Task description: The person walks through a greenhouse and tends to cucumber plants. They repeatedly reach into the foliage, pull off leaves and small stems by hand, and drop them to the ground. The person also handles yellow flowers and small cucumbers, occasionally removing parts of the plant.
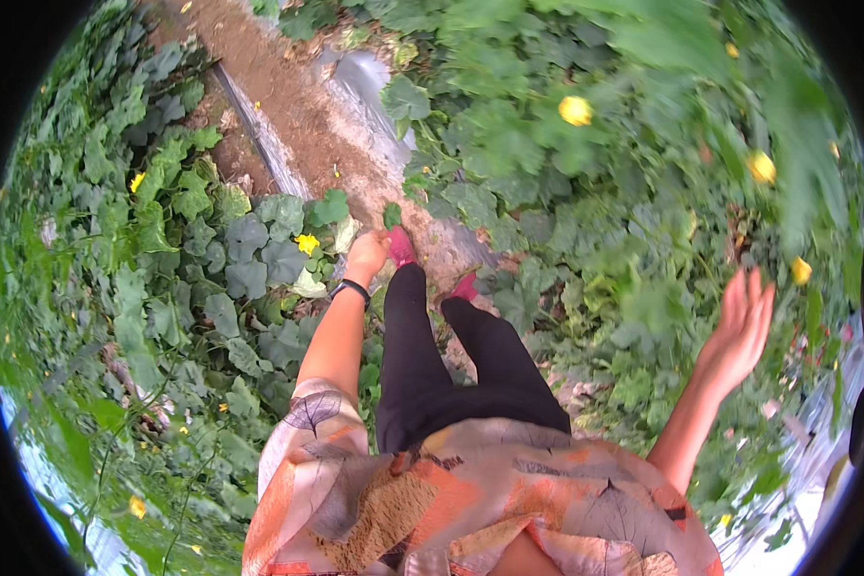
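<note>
My left hand (369, 252) is in front of me with its fingers curled, above the toe of a pink shoe (401, 246). A small green leaf (392, 214) shows just beyond its fingertips; whether the fingers pinch it or anything else cannot be made out. A black wristband (351, 290) is round that wrist. A yellow flower (307, 244) grows among broad vine leaves just left of this hand. Out to the right, my right hand (745, 324) is held over the foliage, its fingers extended and apart from the thumb, with nothing in it.
Dense leafy vines (237, 252) with yellow flowers (575, 111) grow on both sides of a bare soil path (288, 93). Silvery plastic sheeting (363, 86) lies along the path. A narrow grey strip (259, 133) runs beside it. Blurred leaves (799, 137) hang close at the upper right.
</note>
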`<action>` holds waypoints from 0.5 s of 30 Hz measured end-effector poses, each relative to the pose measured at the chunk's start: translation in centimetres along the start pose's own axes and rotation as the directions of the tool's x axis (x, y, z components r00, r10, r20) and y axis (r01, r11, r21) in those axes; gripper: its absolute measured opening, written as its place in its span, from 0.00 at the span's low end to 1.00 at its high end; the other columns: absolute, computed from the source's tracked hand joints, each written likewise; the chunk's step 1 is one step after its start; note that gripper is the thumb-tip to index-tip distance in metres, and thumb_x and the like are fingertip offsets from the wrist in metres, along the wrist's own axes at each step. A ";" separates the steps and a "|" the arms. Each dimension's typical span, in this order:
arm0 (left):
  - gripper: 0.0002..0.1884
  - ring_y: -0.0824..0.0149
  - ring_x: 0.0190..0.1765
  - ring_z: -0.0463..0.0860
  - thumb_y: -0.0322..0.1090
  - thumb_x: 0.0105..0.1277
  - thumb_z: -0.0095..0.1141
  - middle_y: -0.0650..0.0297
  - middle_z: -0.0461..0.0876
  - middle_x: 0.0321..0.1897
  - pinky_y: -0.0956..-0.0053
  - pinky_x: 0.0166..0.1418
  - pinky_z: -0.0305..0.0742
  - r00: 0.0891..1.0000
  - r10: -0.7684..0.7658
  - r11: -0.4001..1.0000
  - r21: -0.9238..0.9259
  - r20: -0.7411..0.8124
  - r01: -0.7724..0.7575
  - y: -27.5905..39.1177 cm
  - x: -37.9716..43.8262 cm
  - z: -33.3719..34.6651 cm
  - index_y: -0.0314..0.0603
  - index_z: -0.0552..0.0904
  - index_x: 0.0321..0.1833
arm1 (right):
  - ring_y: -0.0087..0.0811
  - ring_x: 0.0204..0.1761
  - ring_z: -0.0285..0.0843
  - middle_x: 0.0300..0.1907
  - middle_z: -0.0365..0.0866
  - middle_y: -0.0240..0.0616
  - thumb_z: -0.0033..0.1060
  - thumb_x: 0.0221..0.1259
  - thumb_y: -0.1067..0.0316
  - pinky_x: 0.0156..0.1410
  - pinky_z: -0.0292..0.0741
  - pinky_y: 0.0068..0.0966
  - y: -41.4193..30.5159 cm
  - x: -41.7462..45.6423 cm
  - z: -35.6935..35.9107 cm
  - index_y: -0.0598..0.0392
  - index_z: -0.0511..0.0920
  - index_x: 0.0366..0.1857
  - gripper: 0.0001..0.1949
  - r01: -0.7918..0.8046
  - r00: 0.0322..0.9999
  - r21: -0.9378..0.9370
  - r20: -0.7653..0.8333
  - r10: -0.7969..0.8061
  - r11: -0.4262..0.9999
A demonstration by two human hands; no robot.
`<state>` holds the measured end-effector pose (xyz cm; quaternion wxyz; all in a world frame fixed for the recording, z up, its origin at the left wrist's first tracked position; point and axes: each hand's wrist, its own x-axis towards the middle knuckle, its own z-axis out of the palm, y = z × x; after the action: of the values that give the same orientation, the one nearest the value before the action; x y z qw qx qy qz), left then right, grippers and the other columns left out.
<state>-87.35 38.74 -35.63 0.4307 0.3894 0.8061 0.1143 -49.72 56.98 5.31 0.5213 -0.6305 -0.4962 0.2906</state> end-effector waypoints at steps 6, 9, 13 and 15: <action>0.28 0.42 0.49 0.81 0.58 0.70 0.44 0.40 0.83 0.40 0.53 0.55 0.73 0.992 -0.119 0.992 -0.040 0.027 0.120 -4.7 15.8 7.0 0.36 0.84 0.43 | 0.31 0.40 0.83 0.42 0.83 0.44 0.47 0.74 0.70 0.49 0.82 0.27 12.9 -14.6 7.2 0.62 0.73 0.59 0.15 -0.619 0.344 -0.482 0.544 0.766 0.620; 0.36 0.43 0.55 0.79 0.66 0.66 0.42 0.40 0.81 0.48 0.56 0.61 0.72 0.976 -0.182 0.979 -0.072 0.117 0.191 -4.7 21.4 10.3 0.34 0.83 0.50 | 0.31 0.42 0.84 0.43 0.83 0.42 0.46 0.74 0.70 0.50 0.81 0.27 21.1 -17.8 8.6 0.60 0.75 0.56 0.13 -0.630 0.303 -0.512 0.530 0.792 0.584; 0.43 0.48 0.63 0.76 0.66 0.54 0.58 0.43 0.77 0.59 0.61 0.66 0.70 0.941 -0.226 0.945 -0.177 0.251 0.274 -6.7 28.1 17.6 0.32 0.77 0.61 | 0.29 0.43 0.83 0.42 0.83 0.40 0.45 0.75 0.69 0.52 0.80 0.26 25.9 -19.9 10.4 0.61 0.76 0.55 0.12 -0.644 0.185 -0.574 0.525 0.831 0.506; 0.43 0.48 0.64 0.75 0.60 0.51 0.65 0.43 0.77 0.60 0.61 0.66 0.71 0.907 -0.231 0.925 -0.208 0.352 0.317 -10.5 31.0 21.0 0.34 0.73 0.65 | 0.29 0.43 0.84 0.42 0.83 0.40 0.46 0.75 0.68 0.52 0.80 0.26 28.5 -20.2 10.6 0.61 0.75 0.55 0.12 -0.651 0.142 -0.587 0.530 0.836 0.482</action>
<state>-86.54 51.00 -72.53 0.6153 0.2246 0.7500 0.0923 -56.74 43.16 -27.72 -0.0347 -0.6509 -0.3116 0.6914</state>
